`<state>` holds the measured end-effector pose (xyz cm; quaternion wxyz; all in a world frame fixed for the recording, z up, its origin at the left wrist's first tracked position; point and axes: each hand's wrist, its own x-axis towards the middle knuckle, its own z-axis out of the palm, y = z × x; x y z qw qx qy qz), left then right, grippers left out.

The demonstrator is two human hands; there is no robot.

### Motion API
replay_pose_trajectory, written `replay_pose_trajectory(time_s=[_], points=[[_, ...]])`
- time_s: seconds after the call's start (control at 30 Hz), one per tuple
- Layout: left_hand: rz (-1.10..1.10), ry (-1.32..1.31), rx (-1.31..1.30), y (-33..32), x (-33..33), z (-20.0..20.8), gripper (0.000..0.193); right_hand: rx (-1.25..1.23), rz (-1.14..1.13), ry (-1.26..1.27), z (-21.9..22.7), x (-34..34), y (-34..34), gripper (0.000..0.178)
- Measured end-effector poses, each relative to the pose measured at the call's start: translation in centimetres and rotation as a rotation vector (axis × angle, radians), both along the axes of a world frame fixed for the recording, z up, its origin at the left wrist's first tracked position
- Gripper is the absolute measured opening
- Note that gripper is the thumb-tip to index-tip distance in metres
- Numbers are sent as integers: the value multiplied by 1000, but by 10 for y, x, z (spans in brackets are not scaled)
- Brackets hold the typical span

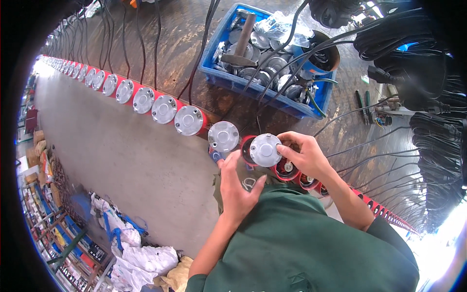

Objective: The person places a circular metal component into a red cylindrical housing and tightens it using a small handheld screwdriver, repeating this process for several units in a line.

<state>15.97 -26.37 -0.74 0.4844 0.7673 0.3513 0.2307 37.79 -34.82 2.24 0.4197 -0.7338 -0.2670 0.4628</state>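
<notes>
Between the thumb and fingers of my right hand (305, 155) is a round silver metal end cover (264, 150). It partly hides an open red cylindrical housing (246, 155) at the table edge. Another open red housing (286, 170), with a round metal part inside, stands just below my right hand. My left hand (234, 191) has its thumb and fingers apart and holds nothing. Its fingertips are close to a silver-covered housing (224, 136); whether they touch it I cannot tell.
Covered red housings (164, 109) line the table edge to the far left; open ones (384, 213) continue right. A blue crate (265, 100) holds loose metal covers, a hammer (242, 48) and a can (325, 56). Black cables (394, 39) and pliers (362, 107) lie right. White sacks (146, 263) lie lower left.
</notes>
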Motion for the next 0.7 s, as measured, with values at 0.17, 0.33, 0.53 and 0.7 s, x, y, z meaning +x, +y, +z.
replay_pose_trajectory(time_s=[0.17,0.33,0.53,0.7], points=[[-28,-95,11,2,12,-24,103,5,118,-42,-11,-3,11,29],[-2,-92,34,2,20,-30,105,-39,149,-85,-8,-3,17,29],[45,-123,-6,1,23,-29,96,-8,240,-115,-10,5,16,28],[97,-148,5,-5,26,-31,89,40,285,-368,-22,15,12,28]])
